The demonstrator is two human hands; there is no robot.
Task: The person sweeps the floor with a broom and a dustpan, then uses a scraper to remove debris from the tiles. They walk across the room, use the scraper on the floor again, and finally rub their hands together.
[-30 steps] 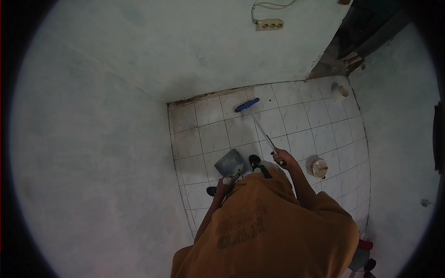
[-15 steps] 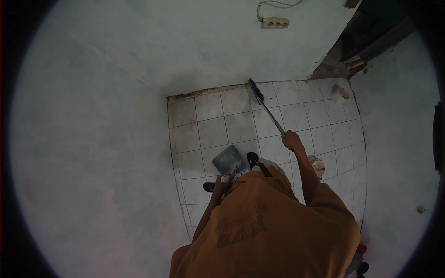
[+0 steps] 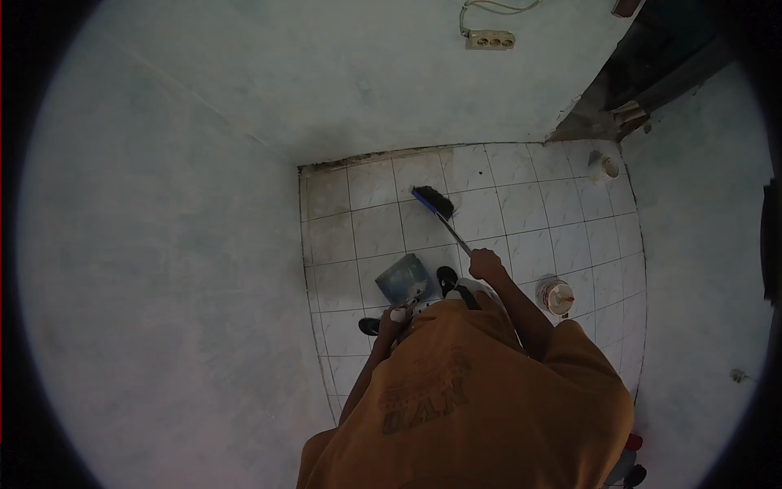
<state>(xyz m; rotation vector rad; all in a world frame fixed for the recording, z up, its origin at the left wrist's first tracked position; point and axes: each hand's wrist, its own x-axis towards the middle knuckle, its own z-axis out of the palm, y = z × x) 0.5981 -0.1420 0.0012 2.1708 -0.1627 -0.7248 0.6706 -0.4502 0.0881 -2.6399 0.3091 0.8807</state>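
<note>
In the head view my right hand (image 3: 486,265) is closed round the grey handle of a broom (image 3: 434,202). The broom's blue head with dark bristles rests on the tiles ahead of my feet. Low by my left leg, my left hand (image 3: 392,320) is closed at the near end of a blue-grey dustpan (image 3: 403,277). The dustpan's wide mouth points away from me, and some pale stuff shows near its handle. My fingers on that handle are partly hidden.
A white tub (image 3: 557,297) with something orange in it stands to my right. Another pale container (image 3: 604,168) sits near the doorway corner. White floor tiles (image 3: 521,196) meet walls ahead and at both sides. A power strip (image 3: 490,41) hangs on the front wall.
The broom head has come away from the front wall, back toward me and slightly left. My right hand has drawn in the same way. My left hand and the dustpan have barely moved.
</note>
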